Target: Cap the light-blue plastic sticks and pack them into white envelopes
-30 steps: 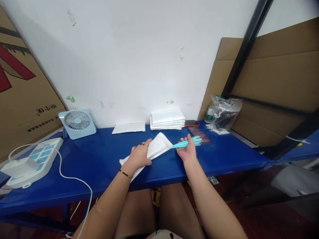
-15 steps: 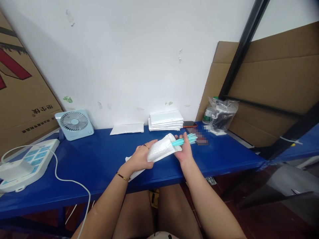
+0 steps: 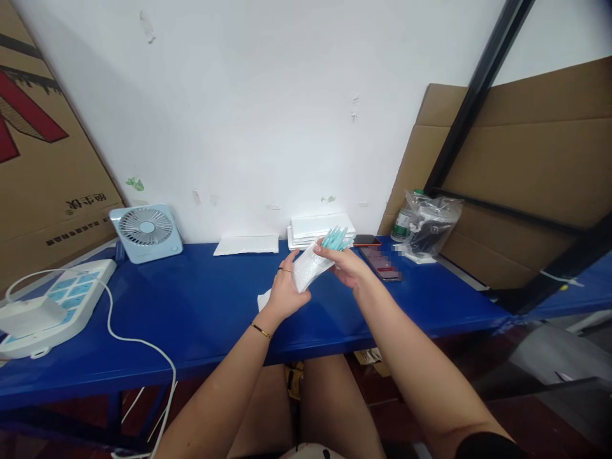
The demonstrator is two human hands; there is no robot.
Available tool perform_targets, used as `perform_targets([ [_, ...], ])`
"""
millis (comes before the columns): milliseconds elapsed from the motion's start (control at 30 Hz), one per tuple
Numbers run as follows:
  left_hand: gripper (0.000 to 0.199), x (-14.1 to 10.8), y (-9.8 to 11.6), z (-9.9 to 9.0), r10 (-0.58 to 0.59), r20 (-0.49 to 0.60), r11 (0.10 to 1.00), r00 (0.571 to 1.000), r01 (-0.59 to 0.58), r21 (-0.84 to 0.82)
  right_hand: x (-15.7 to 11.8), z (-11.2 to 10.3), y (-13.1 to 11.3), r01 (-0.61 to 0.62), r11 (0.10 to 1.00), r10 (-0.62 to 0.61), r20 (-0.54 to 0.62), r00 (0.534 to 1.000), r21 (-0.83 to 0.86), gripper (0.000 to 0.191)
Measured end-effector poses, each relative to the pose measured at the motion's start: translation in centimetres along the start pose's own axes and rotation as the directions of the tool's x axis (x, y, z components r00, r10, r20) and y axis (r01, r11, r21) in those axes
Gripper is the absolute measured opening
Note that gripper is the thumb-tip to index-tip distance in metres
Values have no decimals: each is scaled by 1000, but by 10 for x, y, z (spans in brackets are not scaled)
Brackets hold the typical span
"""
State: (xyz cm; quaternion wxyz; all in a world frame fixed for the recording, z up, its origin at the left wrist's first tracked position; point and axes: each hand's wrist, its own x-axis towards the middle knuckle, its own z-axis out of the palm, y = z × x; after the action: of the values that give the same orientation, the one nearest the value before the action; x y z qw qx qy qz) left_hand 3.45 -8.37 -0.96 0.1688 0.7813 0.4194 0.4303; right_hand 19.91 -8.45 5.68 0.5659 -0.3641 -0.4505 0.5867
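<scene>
Above the blue table, a white padded mailer bag (image 3: 308, 268) is held tilted between both hands. My left hand (image 3: 285, 287) is wrapped round its lower part, and the bag's bottom end sticks out past the wrist side. My right hand (image 3: 347, 262) grips the bag near its mouth, thumb on top. From that mouth a bundle of thin light-blue sticks (image 3: 337, 238) pokes out; their lower ends are hidden in the bag, so their kind cannot be made out.
Against the wall lie a stack of white mailers (image 3: 320, 226) and a single flat mailer (image 3: 246, 245). A blue fan (image 3: 147, 231) and a power strip (image 3: 71, 306) with a white cable are left. Phones (image 3: 381, 262), a bottle (image 3: 400, 224) and a plastic-wrapped item (image 3: 428, 223) stand right.
The bag has tipped more upright, its mouth now pointing up and away. My right hand has shifted from beside the sticks to gripping the bag's mouth, and my left hand has moved slightly right.
</scene>
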Motion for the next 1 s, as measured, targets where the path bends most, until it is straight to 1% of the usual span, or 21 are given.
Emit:
perform_targets([
  [67, 89, 0, -2, 2, -1, -3, 1000, 1000, 1, -13, 1, -6, -7, -13, 1000, 13, 2, 1000, -14, 32],
  [133, 88, -1, -1, 3, 4, 9, 1000, 1000, -3, -9, 0, -10, -12, 1, 1000, -1, -3, 1000, 26, 34],
  [167, 88, -1, 0, 2, 4, 14, 1000, 1000, -4, -5, -1, -11, -15, 13, 999, -13, 5, 1000, 53, 35],
  [233, 88, 1, 3, 1, 3, 13, 1000, 1000, -3, 2, -1, -13, -17, 48, 995, -51, 34, 998, 86, 44],
  [300, 89, 5, 5, -2, 12, 8, 1000, 1000, -12, 22, 0, -13, -15, 90, 994, -93, 48, 994, 59, 51],
  [367, 90, 10, 6, -5, 26, 30, 997, 999, -28, 77, 2, -15, -7, 87, 996, -86, 25, 996, -24, 47],
  [433, 91, 14, 3, -8, 20, 97, 987, 995, -35, 159, 2, -20, 5, 27, 997, -27, 2, 1000, -76, 37],
  [500, 91, 16, -3, -11, 0, 176, 970, 984, -43, 240, 2, -29, 19, -28, 999, 27, -17, 999, -25, 31],
  [533, 91, 17, -6, -12, -5, 212, 961, 977, -54, 272, 1, -35, 25, -45, 999, 47, -52, 998, 28, 30],
  [600, 91, 18, -12, -13, -2, 288, 942, 958, -95, 321, 2, -48, 36, -74, 987, 100, -184, 978, 143, 25],
  [633, 90, 18, -15, -14, 1, 330, 932, 944, -120, 341, 4, -54, 41, -73, 979, 124, -271, 955, 190, 22],
  [700, 92, 19, -19, -14, 1, 422, 911, 907, -175, 374, 7, -66, 49, -38, 971, 141, -432, 891, 237, 13],
  [733, 94, 19, -21, -14, -6, 456, 899, 890, -196, 393, 8, -70, 53, -14, 971, 132, -488, 863, 238, 10],
  [767, 97, 18, -22, -13, -17, 478, 887, 878, -207, 412, 9, -73, 56, 4, 973, 121, -522, 844, 231, 7],
  [800, 100, 17, -23, -13, -31, 491, 877, 871, -212, 431, 10, -75, 59, 15, 974, 111, -539, 835, 224, 5],
  [833, 103, 16, -25, -12, -47, 497, 870, 866, -209, 446, 9, -75, 61, 19, 976, 102, -537, 838, 215, 3],
  [867, 103, 14, -26, -11, -67, 503, 866, 862, -201, 458, 9, -74, 62, 15, 980, 92, -511, 855, 201, 3],
  [933, 100, 9, -29, -8, -117, 523, 865, 844, -172, 471, 5, -72, 64, -27, 986, 91, -400, 912, 162, 10],
  [967, 98, 7, -30, -6, -139, 534, 866, 834, -160, 475, 4, -71, 64, -50, 988, 97, -344, 934, 143, 13],
  [1000, 96, 5, -31, -4, -158, 540, 866, 826, -148, 478, 2, -72, 64, -64, 990, 102, -313, 944, 129, 13],
])
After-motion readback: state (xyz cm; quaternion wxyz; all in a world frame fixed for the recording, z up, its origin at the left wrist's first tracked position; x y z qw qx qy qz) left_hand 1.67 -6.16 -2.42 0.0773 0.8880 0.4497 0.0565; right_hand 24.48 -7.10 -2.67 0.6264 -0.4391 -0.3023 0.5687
